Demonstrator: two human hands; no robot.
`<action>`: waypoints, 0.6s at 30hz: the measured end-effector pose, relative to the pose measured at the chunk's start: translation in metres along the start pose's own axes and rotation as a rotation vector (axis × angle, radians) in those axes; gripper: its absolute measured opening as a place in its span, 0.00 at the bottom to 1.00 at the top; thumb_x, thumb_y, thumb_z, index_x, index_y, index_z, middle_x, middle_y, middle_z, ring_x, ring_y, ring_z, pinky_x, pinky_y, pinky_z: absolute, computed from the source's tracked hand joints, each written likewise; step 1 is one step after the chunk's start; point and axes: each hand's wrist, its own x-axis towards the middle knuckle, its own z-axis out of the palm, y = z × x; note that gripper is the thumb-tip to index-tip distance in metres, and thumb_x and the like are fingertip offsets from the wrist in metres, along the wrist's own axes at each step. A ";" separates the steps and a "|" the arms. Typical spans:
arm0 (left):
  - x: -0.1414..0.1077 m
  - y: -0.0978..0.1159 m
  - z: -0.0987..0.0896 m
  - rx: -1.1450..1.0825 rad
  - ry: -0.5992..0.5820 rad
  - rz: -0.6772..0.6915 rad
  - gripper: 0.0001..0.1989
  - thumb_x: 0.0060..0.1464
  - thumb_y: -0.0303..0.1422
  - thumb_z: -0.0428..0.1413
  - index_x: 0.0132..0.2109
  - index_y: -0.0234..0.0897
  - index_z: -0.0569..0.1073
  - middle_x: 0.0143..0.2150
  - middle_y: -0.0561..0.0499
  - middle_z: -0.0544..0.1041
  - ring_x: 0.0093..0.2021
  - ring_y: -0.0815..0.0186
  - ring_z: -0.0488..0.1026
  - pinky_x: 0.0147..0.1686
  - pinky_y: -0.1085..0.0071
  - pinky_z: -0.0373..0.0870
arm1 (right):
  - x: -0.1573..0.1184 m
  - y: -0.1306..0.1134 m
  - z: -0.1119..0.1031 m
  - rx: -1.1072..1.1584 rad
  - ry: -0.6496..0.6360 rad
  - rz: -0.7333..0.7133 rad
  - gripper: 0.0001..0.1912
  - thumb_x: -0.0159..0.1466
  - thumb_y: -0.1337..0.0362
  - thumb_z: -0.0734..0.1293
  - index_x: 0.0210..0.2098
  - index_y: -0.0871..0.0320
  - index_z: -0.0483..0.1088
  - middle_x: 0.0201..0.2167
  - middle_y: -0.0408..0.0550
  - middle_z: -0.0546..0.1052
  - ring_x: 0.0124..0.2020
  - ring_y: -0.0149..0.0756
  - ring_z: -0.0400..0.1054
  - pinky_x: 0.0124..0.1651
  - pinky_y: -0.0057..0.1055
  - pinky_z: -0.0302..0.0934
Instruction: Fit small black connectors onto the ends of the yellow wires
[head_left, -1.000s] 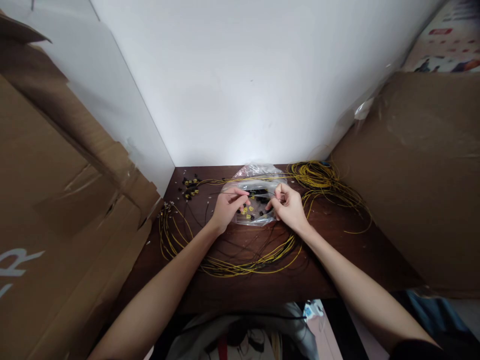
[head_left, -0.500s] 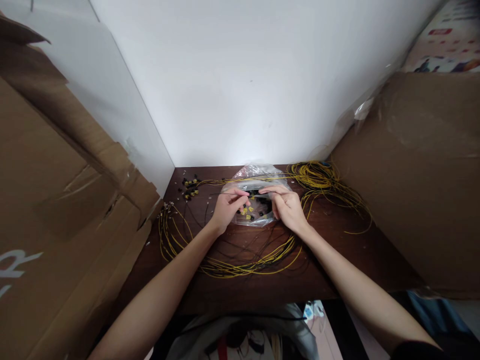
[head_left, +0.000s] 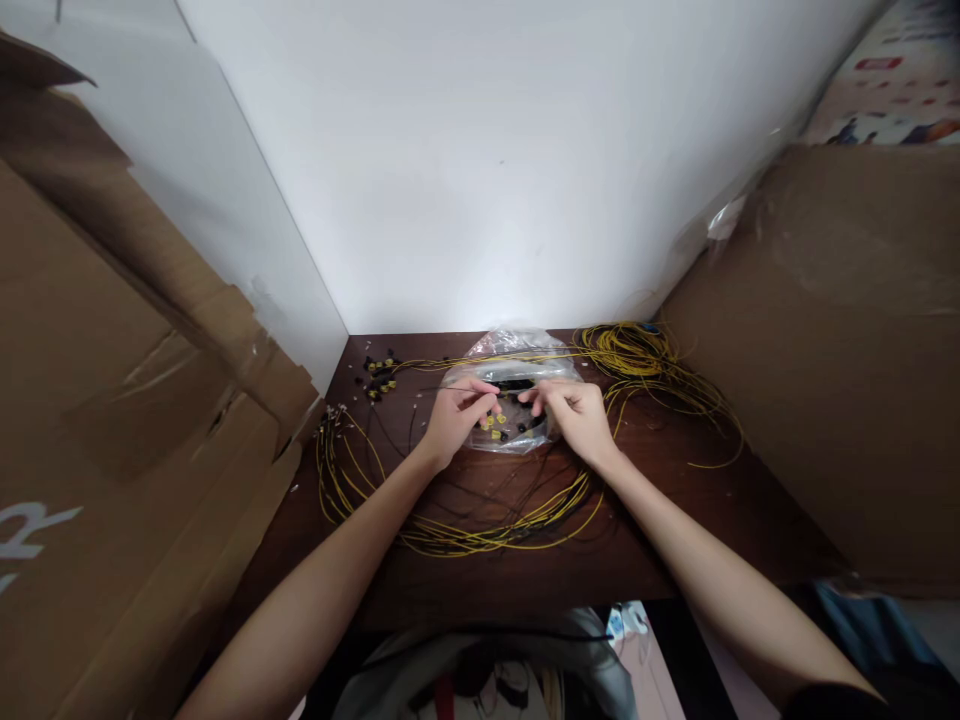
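A clear plastic bag [head_left: 517, 345] lies on the dark wooden table, with small yellow and black pieces [head_left: 496, 432] inside its opening. Over the bag's left side, my left hand [head_left: 456, 415] pinches a thin dark wire [head_left: 442, 389] between thumb and fingers. My right hand [head_left: 574, 412] is over the bag's right side, its fingers curled above the pieces; whether anything sits between its fingertips is too small to tell. A small gap separates the two hands.
Yellow and black wires [head_left: 487, 540] curve across the table [head_left: 630, 560] in front. Another coil [head_left: 634, 350] lies back right. Small connectors [head_left: 381, 372] sit back left. Cardboard boxes [head_left: 150, 400] [head_left: 847, 380] flank both sides, and a white wall [head_left: 480, 180] rises behind.
My right hand's fingers have drawn back slightly to the right and curled down over the bag. My left hand has stayed nearly where it was.
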 end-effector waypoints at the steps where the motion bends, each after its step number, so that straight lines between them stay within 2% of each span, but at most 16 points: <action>1: 0.000 0.000 0.000 0.003 -0.002 -0.001 0.08 0.46 0.32 0.57 0.33 0.30 0.73 0.23 0.52 0.73 0.21 0.74 0.65 0.24 0.76 0.61 | -0.001 -0.001 0.001 -0.002 0.001 -0.005 0.16 0.63 0.62 0.59 0.23 0.59 0.71 0.28 0.48 0.78 0.33 0.36 0.72 0.41 0.32 0.62; 3: 0.000 -0.001 -0.001 0.010 -0.012 0.000 0.08 0.46 0.32 0.58 0.33 0.31 0.73 0.23 0.52 0.73 0.21 0.74 0.65 0.24 0.76 0.61 | -0.001 -0.001 0.003 -0.022 -0.003 -0.015 0.10 0.62 0.61 0.61 0.38 0.58 0.71 0.30 0.46 0.78 0.33 0.36 0.72 0.41 0.31 0.62; 5: 0.000 -0.002 -0.001 0.018 -0.023 0.002 0.08 0.46 0.32 0.58 0.33 0.31 0.73 0.23 0.51 0.74 0.21 0.73 0.65 0.24 0.76 0.62 | -0.002 -0.001 0.004 -0.063 -0.030 -0.023 0.15 0.61 0.61 0.63 0.46 0.58 0.66 0.30 0.45 0.77 0.32 0.36 0.72 0.40 0.31 0.62; 6: 0.000 -0.002 -0.001 0.023 -0.027 0.002 0.08 0.46 0.33 0.58 0.33 0.31 0.73 0.23 0.51 0.74 0.22 0.73 0.65 0.24 0.76 0.62 | -0.002 0.000 0.005 -0.089 -0.052 -0.031 0.15 0.61 0.60 0.62 0.47 0.57 0.66 0.30 0.45 0.77 0.32 0.36 0.71 0.39 0.31 0.62; 10: 0.000 -0.001 0.000 0.019 -0.028 0.005 0.09 0.46 0.33 0.58 0.33 0.31 0.74 0.23 0.51 0.74 0.22 0.73 0.65 0.24 0.76 0.62 | -0.002 0.005 0.007 -0.167 -0.114 -0.071 0.10 0.63 0.60 0.61 0.35 0.57 0.71 0.23 0.44 0.75 0.26 0.34 0.68 0.35 0.30 0.61; 13: 0.000 0.000 0.000 0.003 -0.012 0.005 0.09 0.46 0.34 0.58 0.34 0.31 0.75 0.23 0.51 0.74 0.22 0.73 0.66 0.23 0.76 0.63 | -0.002 0.005 0.007 -0.182 -0.121 -0.067 0.11 0.64 0.60 0.60 0.33 0.57 0.71 0.19 0.42 0.72 0.22 0.32 0.66 0.31 0.28 0.59; 18: 0.000 -0.001 0.000 0.004 -0.035 0.001 0.10 0.46 0.34 0.59 0.34 0.31 0.75 0.24 0.50 0.75 0.21 0.74 0.65 0.23 0.76 0.62 | -0.001 0.005 0.005 -0.221 -0.087 -0.052 0.12 0.64 0.59 0.59 0.31 0.58 0.70 0.20 0.43 0.72 0.22 0.32 0.65 0.30 0.28 0.58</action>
